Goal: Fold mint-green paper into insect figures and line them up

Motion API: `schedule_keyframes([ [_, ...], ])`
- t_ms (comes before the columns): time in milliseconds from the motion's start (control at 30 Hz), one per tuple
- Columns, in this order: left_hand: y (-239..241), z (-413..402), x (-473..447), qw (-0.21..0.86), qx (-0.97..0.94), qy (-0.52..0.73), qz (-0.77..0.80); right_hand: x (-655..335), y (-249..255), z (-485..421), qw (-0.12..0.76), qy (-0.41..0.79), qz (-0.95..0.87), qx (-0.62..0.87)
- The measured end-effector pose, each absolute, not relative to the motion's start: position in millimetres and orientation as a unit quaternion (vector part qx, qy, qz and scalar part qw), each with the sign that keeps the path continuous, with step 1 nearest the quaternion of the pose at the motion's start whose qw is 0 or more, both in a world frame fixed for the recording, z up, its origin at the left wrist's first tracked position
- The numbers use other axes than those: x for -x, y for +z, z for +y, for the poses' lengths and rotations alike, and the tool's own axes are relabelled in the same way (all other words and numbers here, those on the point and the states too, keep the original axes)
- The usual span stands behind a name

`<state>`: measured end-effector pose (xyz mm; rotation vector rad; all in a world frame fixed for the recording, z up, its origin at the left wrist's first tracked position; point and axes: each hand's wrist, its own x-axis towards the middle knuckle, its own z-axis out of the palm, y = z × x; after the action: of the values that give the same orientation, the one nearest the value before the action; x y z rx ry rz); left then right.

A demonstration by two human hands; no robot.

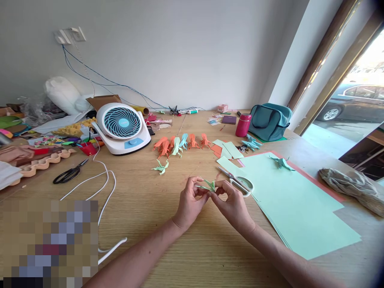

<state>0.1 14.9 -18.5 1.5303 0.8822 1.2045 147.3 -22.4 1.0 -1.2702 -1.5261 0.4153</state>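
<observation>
Over the near middle of the worktop (144, 204), a pale green folded paper figure (212, 186) sits between the left hand (191, 203) and right hand (230, 203), both pinching it, with white-handled scissors (246, 185) just right and colored folded figures (176, 147) farther off.

No readable text, labels, brands, numbers or signs (any print too small).

Scissors (233, 177) and folded paper (212, 185) suggest a craft workshop.
</observation>
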Motion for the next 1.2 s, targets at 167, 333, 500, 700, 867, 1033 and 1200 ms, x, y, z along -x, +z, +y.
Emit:
schedule_keyframes([
  [167, -7.0, 25.3, 9.1, 0.422, -0.689, 0.481, 0.34, -155.3, -2.4, -21.3, 0.529, 0.128, -0.648, 0.533],
  [333, 23.8, 83.0, 76.3, 0.139, -0.708, 0.514, 0.464, -172.2, 1.7, -19.6, 0.513, 0.068, -0.656, 0.55],
  [500, 23.2, 127.4, 144.7, -0.004, -0.712, 0.38, 0.591, -181.8, 3.5, -19.7, 0.506, 0.085, -0.653, 0.557],
  [700, -2.5, 138.8, 147.3, -0.007, -0.763, 0.272, 0.587, -180.2, -2.3, -21.8, 0.488, 0.098, -0.671, 0.549],
  [867, -11.1, 151.3, 143.7, -0.01, -0.8, 0.21, 0.562, -177.7, -9.9, -20.6, 0.471, 0.088, -0.697, 0.533],
  [1033, -18.2, 155.9, 147.8, 0.007, -0.815, 0.176, 0.552, -175.6, -10.4, -21.2, 0.467, 0.103, -0.703, 0.527],
  [1200, -15.2, 152.7, 143.6, 0.007, -0.816, 0.191, 0.545, -173.7, -5.8, -24.0, 0.471, 0.132, -0.697, 0.525],
])
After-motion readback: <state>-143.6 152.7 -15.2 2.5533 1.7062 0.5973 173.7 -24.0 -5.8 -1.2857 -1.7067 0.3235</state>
